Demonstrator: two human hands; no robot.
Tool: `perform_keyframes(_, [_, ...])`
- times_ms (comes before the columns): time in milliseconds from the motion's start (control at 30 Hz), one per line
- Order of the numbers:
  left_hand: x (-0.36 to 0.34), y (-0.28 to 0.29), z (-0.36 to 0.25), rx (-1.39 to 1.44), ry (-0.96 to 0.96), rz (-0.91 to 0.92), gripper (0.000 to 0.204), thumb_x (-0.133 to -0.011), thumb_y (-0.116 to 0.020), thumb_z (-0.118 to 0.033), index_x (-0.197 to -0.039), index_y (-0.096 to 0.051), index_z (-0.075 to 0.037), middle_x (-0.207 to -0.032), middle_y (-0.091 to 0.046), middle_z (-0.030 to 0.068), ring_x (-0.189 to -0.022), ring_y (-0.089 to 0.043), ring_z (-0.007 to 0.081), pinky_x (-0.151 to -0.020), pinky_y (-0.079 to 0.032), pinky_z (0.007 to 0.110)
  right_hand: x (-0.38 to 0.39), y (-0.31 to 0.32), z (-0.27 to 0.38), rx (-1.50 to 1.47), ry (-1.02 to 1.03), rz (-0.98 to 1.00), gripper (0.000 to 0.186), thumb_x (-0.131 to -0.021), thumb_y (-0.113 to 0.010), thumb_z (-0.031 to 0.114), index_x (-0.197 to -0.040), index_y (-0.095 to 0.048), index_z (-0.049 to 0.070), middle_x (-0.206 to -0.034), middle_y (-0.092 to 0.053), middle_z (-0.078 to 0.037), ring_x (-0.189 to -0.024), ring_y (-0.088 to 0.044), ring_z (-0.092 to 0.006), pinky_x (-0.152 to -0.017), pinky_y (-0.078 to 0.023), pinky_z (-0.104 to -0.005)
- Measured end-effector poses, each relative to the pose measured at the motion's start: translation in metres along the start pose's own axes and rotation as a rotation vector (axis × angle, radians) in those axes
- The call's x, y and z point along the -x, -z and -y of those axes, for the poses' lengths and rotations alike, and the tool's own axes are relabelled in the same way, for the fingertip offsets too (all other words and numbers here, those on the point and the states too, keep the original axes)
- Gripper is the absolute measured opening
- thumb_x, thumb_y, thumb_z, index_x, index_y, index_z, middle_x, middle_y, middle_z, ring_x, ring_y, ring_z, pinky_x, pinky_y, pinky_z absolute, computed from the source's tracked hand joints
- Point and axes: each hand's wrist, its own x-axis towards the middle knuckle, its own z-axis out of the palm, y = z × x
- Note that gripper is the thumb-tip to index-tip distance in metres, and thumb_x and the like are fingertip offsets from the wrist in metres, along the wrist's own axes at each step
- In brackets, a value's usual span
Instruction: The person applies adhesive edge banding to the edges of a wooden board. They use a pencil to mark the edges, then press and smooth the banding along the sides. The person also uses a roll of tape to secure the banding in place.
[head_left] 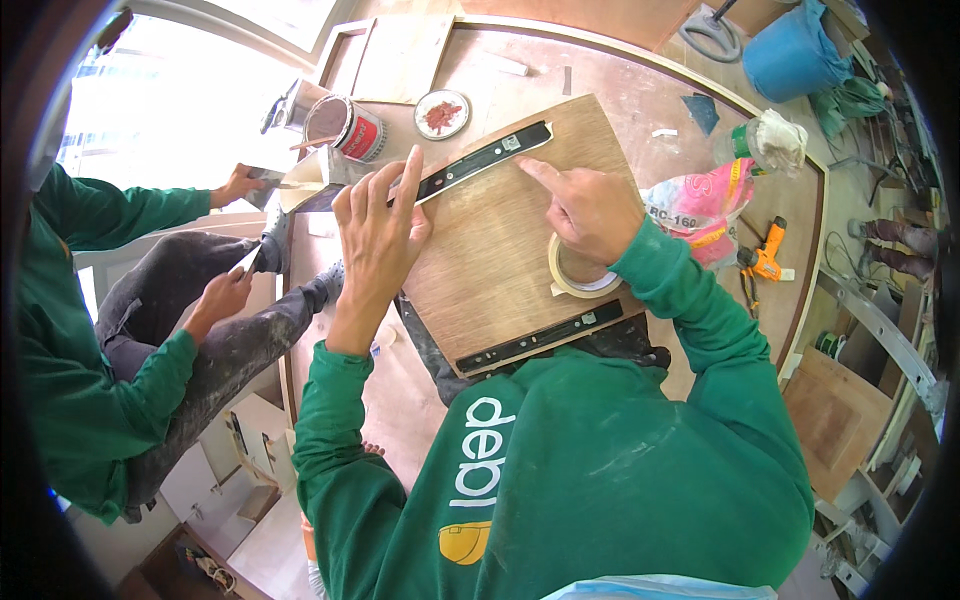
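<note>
Board's point(500, 250) across the lap, black rail point(485, 158) along the far edge, second rail point(540, 338) along the near one. Left hand point(382, 215) is at the first rail's left end, fingers pretty straight; right hand point(590, 205) has its index out just by the other end, tape roll point(571, 286) under that wrist. Tin point(362, 135) and lid point(441, 115) sit beyond, glue gun point(768, 252) off right. Co-worker point(75, 340) on the left's holding a knife point(248, 258).
</note>
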Motion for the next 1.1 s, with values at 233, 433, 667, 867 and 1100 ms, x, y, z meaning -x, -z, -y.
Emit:
perform_keyframes(233, [0.040, 0.002, 0.006, 0.050, 0.150, -0.282, 0.075, -0.084, -0.084, -0.011, -0.153, -0.056, -0.007, -0.134, -0.065, 0.0082, -0.119, -0.059, 0.0247, -0.107, -0.042, 0.044, -0.001, -0.005, -0.013, -0.252, 0.123, -0.147, 0.045, -0.092, -0.068, 0.007, -0.137, -0.070, 0.012, -0.091, -0.069, -0.013, -0.074, -0.067, -0.0311, -0.067, -0.055, -0.0427])
perform_keyframes(433, [0.086, -0.022, -0.013, 0.649, 0.829, -0.507, 0.067, -0.092, -0.084, -0.005, -0.150, -0.052, 0.001, -0.133, -0.068, 0.0134, -0.105, -0.061, 0.0174, -0.090, -0.047, 0.031, -0.004, 0.015, -0.032, -0.195, -0.047, -0.375, 0.026, -0.085, -0.083, 0.008, -0.108, -0.071, 0.009, -0.101, -0.068, -0.009, -0.101, -0.061, -0.0328, -0.090, -0.051, -0.0427])
perform_keyframes(667, [0.075, -0.031, -0.028, 0.644, 0.892, -0.507, 0.064, -0.090, -0.084, -0.005, -0.148, -0.056, 0.000, -0.119, -0.076, 0.0098, -0.101, -0.063, 0.0161, -0.085, -0.046, 0.032, -0.027, 0.004, -0.045, -0.023, 0.058, -0.381, 0.027, -0.081, -0.088, 0.014, -0.107, -0.081, 0.012, -0.107, -0.071, -0.005, -0.105, -0.059, -0.0295, -0.097, -0.047, -0.0416])
perform_keyframes(867, [0.074, -0.034, -0.028, 0.735, 0.919, -0.541, 0.049, -0.090, -0.085, -0.005, -0.135, -0.066, -0.002, -0.115, -0.075, 0.0066, -0.094, -0.060, 0.0133, -0.080, -0.047, 0.030, -0.032, 0.000, -0.038, -0.051, 0.039, -0.368, 0.022, -0.084, -0.086, 0.012, -0.106, -0.084, 0.014, -0.106, -0.072, -0.003, -0.106, -0.059, -0.0264, -0.098, -0.045, -0.0401])
perform_keyframes(1100, [0.077, -0.039, -0.027, 0.709, 1.027, -0.524, 0.024, -0.090, -0.086, -0.008, -0.111, -0.078, -0.004, -0.107, -0.073, 0.0036, -0.091, -0.059, 0.0117, -0.077, -0.047, 0.028, -0.035, 0.000, -0.045, -0.076, 0.075, -0.361, 0.018, -0.086, -0.084, 0.010, -0.104, -0.085, 0.013, -0.103, -0.073, -0.004, -0.103, -0.060, -0.0263, -0.095, -0.046, -0.0404])
